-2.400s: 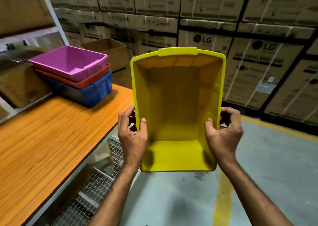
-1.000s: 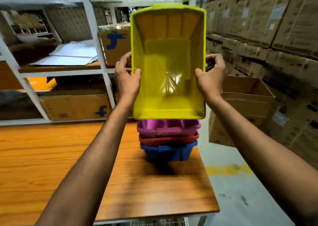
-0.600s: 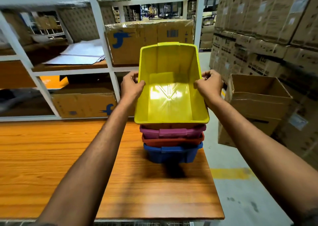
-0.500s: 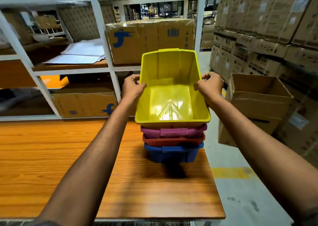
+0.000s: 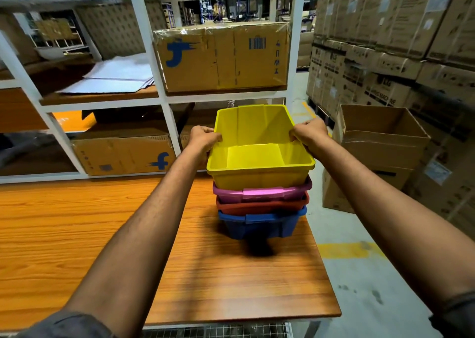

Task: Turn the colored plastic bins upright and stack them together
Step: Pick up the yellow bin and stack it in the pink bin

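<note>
The wooden tabletop [image 5: 77,234] carries a nested stack near its far right corner: blue bin [image 5: 259,224], red bin [image 5: 257,206], purple bin [image 5: 262,192]. The yellow bin [image 5: 257,157] sits upright in the purple one. The left hand [image 5: 203,138] and right hand [image 5: 309,133] grip its side rims, fingers [image 5: 216,137] curled over the edges.
</note>
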Tool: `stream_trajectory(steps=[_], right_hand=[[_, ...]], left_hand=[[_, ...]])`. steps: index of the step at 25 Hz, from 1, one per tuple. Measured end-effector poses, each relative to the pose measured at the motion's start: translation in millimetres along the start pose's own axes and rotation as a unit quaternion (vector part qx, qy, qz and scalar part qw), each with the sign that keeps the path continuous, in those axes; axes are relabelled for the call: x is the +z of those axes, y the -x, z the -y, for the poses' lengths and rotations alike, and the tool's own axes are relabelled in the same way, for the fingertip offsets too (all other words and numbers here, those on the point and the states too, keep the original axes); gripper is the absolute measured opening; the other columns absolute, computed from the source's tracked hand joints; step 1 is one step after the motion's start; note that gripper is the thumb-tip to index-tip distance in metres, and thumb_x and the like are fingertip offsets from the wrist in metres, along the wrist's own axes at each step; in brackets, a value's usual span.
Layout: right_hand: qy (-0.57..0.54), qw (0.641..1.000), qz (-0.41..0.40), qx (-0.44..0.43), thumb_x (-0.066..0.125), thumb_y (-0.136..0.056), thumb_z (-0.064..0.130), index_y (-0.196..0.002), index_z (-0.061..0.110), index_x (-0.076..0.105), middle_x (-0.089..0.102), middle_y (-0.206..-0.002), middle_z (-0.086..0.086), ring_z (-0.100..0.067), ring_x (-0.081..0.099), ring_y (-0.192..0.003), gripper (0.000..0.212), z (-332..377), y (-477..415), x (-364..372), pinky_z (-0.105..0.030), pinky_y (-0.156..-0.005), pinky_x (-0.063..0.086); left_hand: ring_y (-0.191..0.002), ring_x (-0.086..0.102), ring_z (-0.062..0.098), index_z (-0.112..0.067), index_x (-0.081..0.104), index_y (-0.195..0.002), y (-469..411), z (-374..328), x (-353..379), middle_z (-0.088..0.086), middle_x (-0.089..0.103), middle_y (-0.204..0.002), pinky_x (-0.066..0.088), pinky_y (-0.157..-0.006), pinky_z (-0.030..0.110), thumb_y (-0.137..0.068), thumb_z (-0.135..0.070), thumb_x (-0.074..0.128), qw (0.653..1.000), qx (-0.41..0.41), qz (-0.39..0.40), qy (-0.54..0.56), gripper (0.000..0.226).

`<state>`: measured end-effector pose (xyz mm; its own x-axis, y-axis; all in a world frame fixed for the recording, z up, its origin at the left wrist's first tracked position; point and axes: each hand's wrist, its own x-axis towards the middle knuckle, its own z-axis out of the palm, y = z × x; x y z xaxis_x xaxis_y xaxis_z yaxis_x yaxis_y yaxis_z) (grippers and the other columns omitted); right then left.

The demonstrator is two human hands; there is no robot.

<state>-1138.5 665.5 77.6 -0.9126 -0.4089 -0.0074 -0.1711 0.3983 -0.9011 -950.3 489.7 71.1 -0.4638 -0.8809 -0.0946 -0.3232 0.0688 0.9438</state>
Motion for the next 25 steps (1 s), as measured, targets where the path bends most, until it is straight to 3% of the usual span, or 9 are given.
stream_trajectory(steps=[2,5,9,13,15,17,19,22,25], right_hand=[[0.005,1.0,0.004,0.009,0.071,-0.068,0.002,-0.059,0.012,0.057,0.056,-0.067,-0.008,-0.021,0.049,-0.055,0.019,-4,1,3,-0.023,-0.05,0.037],[0.007,1.0,0.013,0.027,0.073,-0.07,0.007,-0.065,0.011,0.056,0.056,-0.072,-0.009,-0.022,0.049,-0.057,0.018,-7,-1,4,-0.023,-0.05,0.035],[-0.005,0.998,0.029,0.051,0.073,-0.076,0.009,-0.067,0.013,0.049,0.048,-0.067,-0.008,-0.021,0.044,-0.055,0.026,-9,-2,2,-0.025,-0.051,0.034],[-0.015,0.998,0.036,0.042,0.074,-0.077,0.011,-0.07,0.013,0.053,0.054,-0.077,-0.011,-0.021,0.048,-0.058,0.023,-13,-2,2,-0.028,-0.055,0.038],[-0.009,1.0,0.014,0.002,0.075,-0.075,0.016,-0.082,0.016,0.061,0.062,-0.089,-0.009,-0.023,0.059,-0.07,0.016,-12,1,-2,-0.033,-0.063,0.05],[0.011,0.998,-0.035,-0.06,0.072,-0.069,0.023,-0.102,0.022,0.062,0.067,-0.105,-0.005,-0.025,0.066,-0.095,0.034,-10,6,-11,-0.042,-0.082,0.058],[0.014,0.99,-0.054,-0.132,0.07,-0.069,0.027,-0.111,0.024,0.063,0.066,-0.112,-0.002,-0.022,0.065,-0.106,0.042,-5,22,-21,-0.048,-0.091,0.057],[-0.01,0.978,-0.025,-0.207,0.069,-0.079,0.021,-0.114,0.021,0.068,0.067,-0.106,0.004,-0.017,0.067,-0.097,0.035,3,58,-30,-0.048,-0.087,0.06],[-0.045,0.965,0.029,-0.256,0.07,-0.084,0.01,-0.111,0.022,0.069,0.069,-0.098,0.006,-0.013,0.069,-0.09,0.03,4,97,-32,-0.04,-0.082,0.061]], left_hand=[[-0.1,0.064,0.026,-0.004,0.066,-0.124,-1,7,2,0.017,0.067,-0.121,0.052,-0.072,0.035,-0.091,-0.001,0.068,1.0,-0.012,0.003,0.006,0.033],[-0.099,0.064,0.025,-0.004,0.067,-0.123,-3,12,4,0.018,0.069,-0.123,0.055,-0.08,0.038,-0.091,-0.001,0.069,1.0,-0.013,0.004,0.017,0.032],[-0.097,0.064,0.022,-0.006,0.068,-0.121,-2,11,3,0.014,0.068,-0.113,0.054,-0.063,0.029,-0.09,-0.001,0.07,0.999,-0.02,0.011,0.023,0.032],[-0.103,0.065,0.024,-0.009,0.067,-0.122,1,15,1,0.014,0.068,-0.123,0.055,-0.069,0.033,-0.09,-0.005,0.072,0.999,-0.023,0.007,0.034,0.033],[-0.111,0.064,0.024,-0.011,0.062,-0.13,5,15,-1,0.014,0.064,-0.128,0.055,-0.076,0.034,-0.089,-0.008,0.073,0.999,-0.006,-0.001,0.032,0.042],[-0.119,0.06,0.023,-0.015,0.058,-0.136,14,13,-7,0.009,0.06,-0.131,0.054,-0.084,0.032,-0.088,-0.012,0.076,0.999,0.037,-0.03,0.015,0.051],[-0.116,0.057,0.017,-0.018,0.058,-0.136,33,8,-10,0.005,0.058,-0.128,0.05,-0.08,0.026,-0.088,-0.016,0.076,0.995,0.086,-0.055,0.019,0.051],[-0.106,0.056,0.008,-0.02,0.06,-0.134,75,1,-11,-0.003,0.058,-0.115,0.047,-0.073,0.019,-0.091,-0.016,0.073,0.988,0.136,-0.059,0.052,0.045],[-0.098,0.058,-0.002,-0.025,0.063,-0.128,120,8,-15,-0.011,0.06,-0.107,0.048,-0.072,0.015,-0.092,-0.016,0.071,0.978,0.171,-0.085,0.086,0.038]])
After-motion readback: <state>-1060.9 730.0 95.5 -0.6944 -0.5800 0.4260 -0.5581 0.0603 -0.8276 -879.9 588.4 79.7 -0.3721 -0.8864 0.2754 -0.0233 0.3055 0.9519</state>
